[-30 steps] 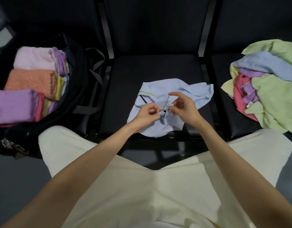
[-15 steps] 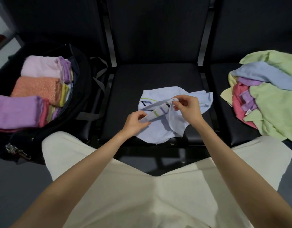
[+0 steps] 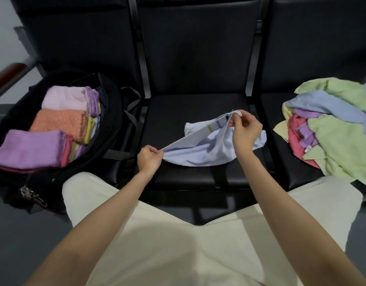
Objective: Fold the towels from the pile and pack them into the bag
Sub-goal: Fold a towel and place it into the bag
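The task is judged to be well advanced but not finished. In the open black fabric bag on the left seat, several folded towels are already packed side by side: a pale pink one at the far end, an orange one in the middle and a purple one at the near end, with further coloured edges seen beside them.

On the middle black padded seat, a light blue towel with dark and yellow-green stripes is being opened out. One corner is pinched by the left hand at the near left, and another corner is pinched and lifted by the right hand, so that one edge is stretched between them. This towel is not yet folded.

On the right seat, a loose pile of green, blue, pink and purple towels is left to be folded and packed.
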Action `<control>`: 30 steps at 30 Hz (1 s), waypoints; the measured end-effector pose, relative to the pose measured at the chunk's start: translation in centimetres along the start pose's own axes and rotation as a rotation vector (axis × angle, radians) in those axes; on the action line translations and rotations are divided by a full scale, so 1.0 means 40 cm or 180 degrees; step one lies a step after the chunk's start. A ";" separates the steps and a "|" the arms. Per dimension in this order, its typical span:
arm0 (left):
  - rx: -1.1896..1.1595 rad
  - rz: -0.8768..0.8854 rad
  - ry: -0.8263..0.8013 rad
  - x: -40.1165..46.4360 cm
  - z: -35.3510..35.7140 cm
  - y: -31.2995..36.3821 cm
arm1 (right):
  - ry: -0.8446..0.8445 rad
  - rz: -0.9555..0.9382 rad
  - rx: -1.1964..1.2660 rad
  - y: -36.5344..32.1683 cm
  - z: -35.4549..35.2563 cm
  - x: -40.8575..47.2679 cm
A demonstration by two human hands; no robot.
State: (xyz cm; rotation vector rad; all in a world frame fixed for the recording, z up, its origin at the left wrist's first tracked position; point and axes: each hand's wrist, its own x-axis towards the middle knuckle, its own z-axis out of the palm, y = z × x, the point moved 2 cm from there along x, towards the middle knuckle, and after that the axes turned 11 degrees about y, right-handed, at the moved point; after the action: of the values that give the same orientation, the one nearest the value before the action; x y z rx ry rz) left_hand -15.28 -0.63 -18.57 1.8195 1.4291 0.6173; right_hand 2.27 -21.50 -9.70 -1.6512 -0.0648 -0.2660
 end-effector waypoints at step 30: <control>-0.1901 0.1032 0.1376 0.126 -0.369 0.572 | 0.0728 -0.0976 0.0189 -0.288 -0.027 0.181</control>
State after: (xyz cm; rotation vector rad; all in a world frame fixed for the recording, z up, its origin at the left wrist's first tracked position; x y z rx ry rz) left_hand -10.95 5.24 8.17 1.4816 1.0349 1.4986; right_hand 6.85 -22.24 3.13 -1.5391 -0.1518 -0.6783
